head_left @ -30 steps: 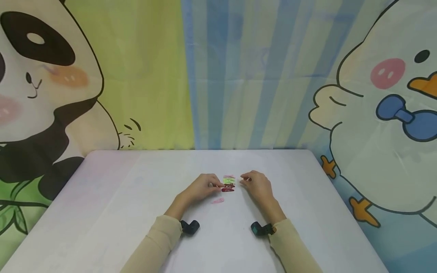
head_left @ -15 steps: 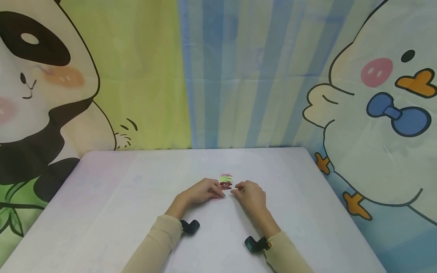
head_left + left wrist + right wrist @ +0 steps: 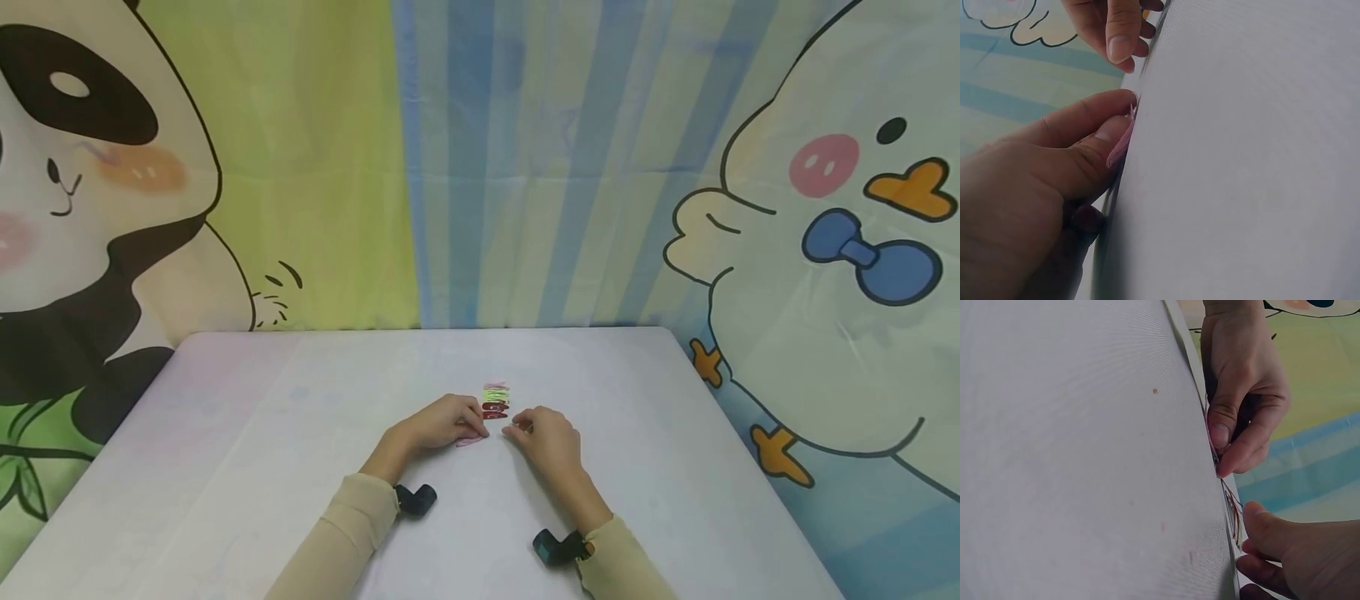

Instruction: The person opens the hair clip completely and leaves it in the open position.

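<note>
A pink hair clip [image 3: 468, 442] lies at the fingertips of my left hand [image 3: 450, 421]. In the left wrist view the thumb and index finger pinch this pink clip [image 3: 1121, 142] close to the table surface. Just beyond, a neat stack of hair clips runs away from me: dark red clips [image 3: 495, 410] nearest, then yellow-green ones [image 3: 496, 395], then pink [image 3: 496, 385] at the far end. My right hand [image 3: 551, 437] hovers at the right of the left fingertips, fingers loosely bent, holding nothing visible. Its fingertips appear beside the red clips [image 3: 1232, 512] in the right wrist view.
The white table [image 3: 300, 517] reaches back to a cartoon curtain [image 3: 480, 167] with a panda and a white bird. Black wrist cameras [image 3: 416, 500] sit on both wrists.
From the red clips, my left hand has moved nearer to me, onto the loose pink clip. My right hand has come nearer and leftward, towards the left fingertips.
</note>
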`<state>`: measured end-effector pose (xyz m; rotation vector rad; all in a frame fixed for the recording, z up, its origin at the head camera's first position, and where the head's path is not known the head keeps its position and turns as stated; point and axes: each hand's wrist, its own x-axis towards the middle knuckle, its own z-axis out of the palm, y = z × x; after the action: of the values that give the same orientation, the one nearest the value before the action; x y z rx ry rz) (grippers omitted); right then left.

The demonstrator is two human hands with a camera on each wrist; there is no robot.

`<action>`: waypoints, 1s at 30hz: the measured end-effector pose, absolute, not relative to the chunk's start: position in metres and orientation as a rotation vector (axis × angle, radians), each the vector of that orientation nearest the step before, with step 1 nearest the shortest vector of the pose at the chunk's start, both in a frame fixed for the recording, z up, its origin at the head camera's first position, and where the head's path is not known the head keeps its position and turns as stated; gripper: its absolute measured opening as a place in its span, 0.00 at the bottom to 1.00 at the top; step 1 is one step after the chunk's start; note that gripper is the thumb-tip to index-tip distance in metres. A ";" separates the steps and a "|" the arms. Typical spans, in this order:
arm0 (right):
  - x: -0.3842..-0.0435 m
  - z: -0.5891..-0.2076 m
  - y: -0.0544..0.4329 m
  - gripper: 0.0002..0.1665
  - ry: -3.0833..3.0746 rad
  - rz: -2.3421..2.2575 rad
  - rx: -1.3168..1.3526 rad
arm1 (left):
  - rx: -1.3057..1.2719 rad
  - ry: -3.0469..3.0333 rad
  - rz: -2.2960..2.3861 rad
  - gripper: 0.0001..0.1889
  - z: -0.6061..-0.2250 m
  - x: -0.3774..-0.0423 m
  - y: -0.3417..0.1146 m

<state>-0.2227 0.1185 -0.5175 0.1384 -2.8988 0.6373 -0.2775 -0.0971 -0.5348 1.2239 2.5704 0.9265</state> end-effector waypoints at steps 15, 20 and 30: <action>-0.222 -0.519 0.119 0.14 -2.902 0.636 0.171 | 0.993 2.719 1.067 0.02 -0.540 -0.271 -0.103; -0.219 -0.519 0.116 0.14 -2.922 0.633 0.232 | 0.924 2.768 1.125 0.03 -0.547 -0.267 -0.103; -0.216 -0.517 0.109 0.11 -2.907 0.635 0.411 | 0.823 2.862 1.127 0.04 -0.548 -0.261 -0.098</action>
<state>-0.2159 0.1087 -0.5165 0.4115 -2.9066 0.6350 -0.2611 -0.0981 -0.5483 0.8227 2.8617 1.1267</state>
